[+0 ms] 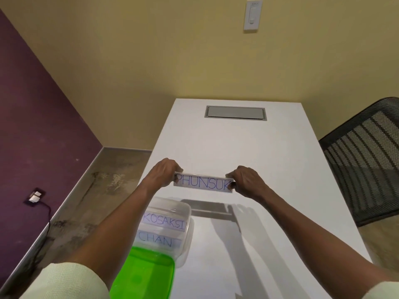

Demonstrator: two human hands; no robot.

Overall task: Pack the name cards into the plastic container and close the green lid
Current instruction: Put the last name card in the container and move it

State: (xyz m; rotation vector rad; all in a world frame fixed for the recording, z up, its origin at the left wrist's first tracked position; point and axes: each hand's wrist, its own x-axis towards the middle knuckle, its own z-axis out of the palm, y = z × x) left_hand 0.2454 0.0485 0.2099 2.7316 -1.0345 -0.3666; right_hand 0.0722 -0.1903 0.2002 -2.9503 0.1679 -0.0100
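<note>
Left hand [164,172] and right hand [245,181] pinch the ends of the PHUNSUK card [204,182] above the bench [269,169]. Below the left hand sits the container [187,221] holding two cards [164,221]; the lid [143,277] lies nearer.

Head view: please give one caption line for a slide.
Both hands, left and right, hold the PHUNSUK card above the open container.

I see a white table [269,169] with a grey recessed hatch [235,112] at its far end, bearing near its left edge a clear plastic container [185,240] and, just beside it, a green lid [144,275].
</note>
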